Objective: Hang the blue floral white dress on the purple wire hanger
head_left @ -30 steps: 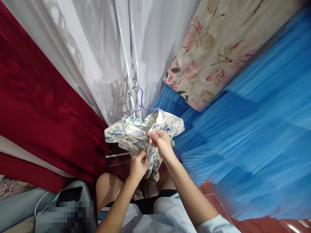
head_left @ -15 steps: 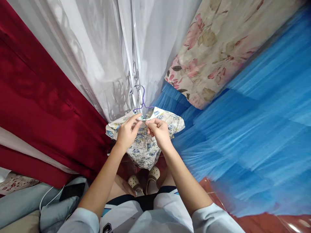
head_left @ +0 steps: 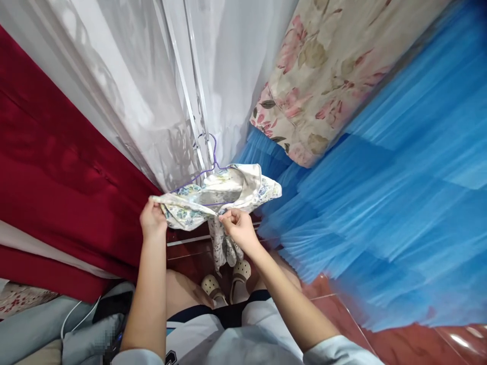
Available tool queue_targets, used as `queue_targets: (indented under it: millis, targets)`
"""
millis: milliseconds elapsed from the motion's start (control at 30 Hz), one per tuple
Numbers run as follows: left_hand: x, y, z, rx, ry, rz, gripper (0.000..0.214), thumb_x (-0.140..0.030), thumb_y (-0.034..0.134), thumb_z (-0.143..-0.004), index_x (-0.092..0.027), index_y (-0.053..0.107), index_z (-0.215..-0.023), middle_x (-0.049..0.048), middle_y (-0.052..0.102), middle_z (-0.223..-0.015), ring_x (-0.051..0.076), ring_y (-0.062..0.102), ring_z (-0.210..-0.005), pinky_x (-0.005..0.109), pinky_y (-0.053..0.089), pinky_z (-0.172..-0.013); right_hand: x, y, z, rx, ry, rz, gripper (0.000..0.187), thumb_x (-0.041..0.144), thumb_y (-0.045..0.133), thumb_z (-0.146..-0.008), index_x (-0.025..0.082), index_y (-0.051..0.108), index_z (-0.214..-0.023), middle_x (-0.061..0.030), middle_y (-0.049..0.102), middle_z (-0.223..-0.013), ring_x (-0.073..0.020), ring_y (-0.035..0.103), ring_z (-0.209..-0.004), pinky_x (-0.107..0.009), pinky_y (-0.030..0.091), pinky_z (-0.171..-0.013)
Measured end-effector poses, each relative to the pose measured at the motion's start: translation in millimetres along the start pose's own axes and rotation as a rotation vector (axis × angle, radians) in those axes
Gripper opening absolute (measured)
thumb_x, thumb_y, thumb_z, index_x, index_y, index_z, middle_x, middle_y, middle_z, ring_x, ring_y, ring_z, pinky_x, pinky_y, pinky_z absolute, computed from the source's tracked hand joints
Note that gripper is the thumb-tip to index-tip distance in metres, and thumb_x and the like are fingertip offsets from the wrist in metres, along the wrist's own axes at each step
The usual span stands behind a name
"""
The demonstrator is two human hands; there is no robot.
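Note:
A white garment with a blue and yellow floral print (head_left: 186, 215) hangs on a purple hanger (head_left: 215, 152), whose hook is caught on a white rail. My left hand (head_left: 152, 218) pinches the garment's left end, at what looks like the shoulder or sleeve. Near the middle, my right hand (head_left: 239, 228) grips the front neck edge between thumb and fingers. The neckline gapes open, and the hanger's lower bar shows inside it. Below my right hand the lower part of the garment hangs bunched and narrow.
White sheer curtains (head_left: 125, 76) and white metal rails (head_left: 196, 76) are ahead. Dark red cloth (head_left: 68, 167) hangs at left, a pink floral cloth (head_left: 304, 86) and blue tulle (head_left: 391, 203) at right. Grey cushions (head_left: 41, 319) lie lower left, above a red tiled floor (head_left: 327, 299).
My left hand has moved from the neckline out to the garment's left end, pulling it sideways. My right hand has come down slightly with the neck edge, and the neckline has opened wider.

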State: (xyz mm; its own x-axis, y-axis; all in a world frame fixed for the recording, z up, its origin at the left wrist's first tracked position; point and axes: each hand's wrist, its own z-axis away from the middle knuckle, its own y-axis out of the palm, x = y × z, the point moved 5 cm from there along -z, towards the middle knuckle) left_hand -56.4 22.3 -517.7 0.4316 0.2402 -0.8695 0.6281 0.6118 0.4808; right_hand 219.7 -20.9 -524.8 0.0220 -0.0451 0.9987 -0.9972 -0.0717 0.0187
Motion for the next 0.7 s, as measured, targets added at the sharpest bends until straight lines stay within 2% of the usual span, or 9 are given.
queue_targets:
  millis: [33,133,233,300,400,533,633,700]
  targets:
    - [18,-7.4,3,0.003,-0.094,-0.006,0.021,-0.023,0.062,-0.083,-0.017,0.049,-0.067,-0.0045,0.046,-0.055,0.01,0.049,-0.055,0.026,0.048,-0.07,-3,1,3,0.002,0.007,-0.002,0.021,0.036,0.064,-0.079,0.02,0.055,-0.068,0.0057,0.051,-0.045,-0.0107,0.04,-0.039,-0.023,0.028,-0.043]
    - [68,-16.1,30,0.08,-0.222,-0.071,0.022,-0.025,0.061,-0.08,-0.018,0.047,-0.064,-0.0013,0.05,-0.055,0.014,0.054,-0.056,0.033,0.05,-0.071,-13,-10,9,-0.063,0.016,-0.008,0.025,0.039,0.063,-0.08,0.021,0.052,-0.066,0.0056,0.05,-0.046,-0.0112,0.04,-0.04,-0.024,0.03,-0.044]
    - [109,-11.1,67,0.185,-0.287,-0.131,0.022,-0.033,0.067,-0.076,-0.017,0.053,-0.069,0.0031,0.06,-0.065,0.018,0.061,-0.066,0.036,0.05,-0.073,-30,-38,14,-0.194,0.005,0.026,0.026,0.042,0.061,-0.081,0.021,0.054,-0.067,0.0047,0.051,-0.047,-0.0121,0.04,-0.041,-0.025,0.031,-0.045]
    - [123,-2.1,89,0.276,-0.29,-0.168,0.026,-0.038,0.072,-0.072,-0.015,0.058,-0.073,0.004,0.063,-0.072,0.018,0.062,-0.071,0.034,0.049,-0.076,-44,-61,17,-0.286,0.014,0.07,0.028,0.045,0.06,-0.082,0.022,0.054,-0.068,0.0042,0.051,-0.047,-0.0131,0.04,-0.042,-0.026,0.032,-0.045]
    - [126,18.6,114,0.43,-0.231,-0.204,0.032,-0.042,0.076,-0.071,-0.014,0.061,-0.074,0.0027,0.064,-0.076,0.015,0.06,-0.077,0.029,0.046,-0.082,-66,-93,19,-0.363,0.047,0.139,0.031,0.05,0.057,-0.081,0.022,0.055,-0.069,0.0034,0.051,-0.047,-0.0143,0.041,-0.042,-0.027,0.032,-0.045]
    - [108,53.7,138,0.6,-0.119,-0.224,0.029,-0.043,0.073,-0.079,-0.015,0.064,-0.078,0.0007,0.061,-0.079,0.014,0.055,-0.08,0.024,0.043,-0.081,-84,-130,16,-0.433,0.083,0.267,0.032,0.05,0.06,-0.077,0.02,0.058,-0.067,-0.0003,0.057,-0.049,-0.0169,0.048,-0.046,-0.029,0.036,-0.05]
    - [90,79.6,157,0.768,0.013,-0.281,0.025,-0.041,0.067,-0.085,-0.016,0.065,-0.08,0.0019,0.059,-0.082,0.015,0.054,-0.082,0.024,0.042,-0.079,-81,-149,13,-0.503,0.075,0.365,0.029,0.046,0.063,-0.075,0.017,0.062,-0.069,-0.0059,0.065,-0.06,-0.0209,0.055,-0.057,-0.033,0.042,-0.06]
    - [78,92.1,169,0.874,0.129,-0.348,0.024,-0.04,0.063,-0.089,-0.017,0.064,-0.08,0.003,0.057,-0.083,0.016,0.055,-0.084,0.025,0.042,-0.081,-70,-151,14,-0.557,0.04,0.412,0.032,0.047,0.064,-0.075,0.016,0.065,-0.08,-0.0107,0.07,-0.078,-0.0246,0.06,-0.072,-0.037,0.046,-0.07]
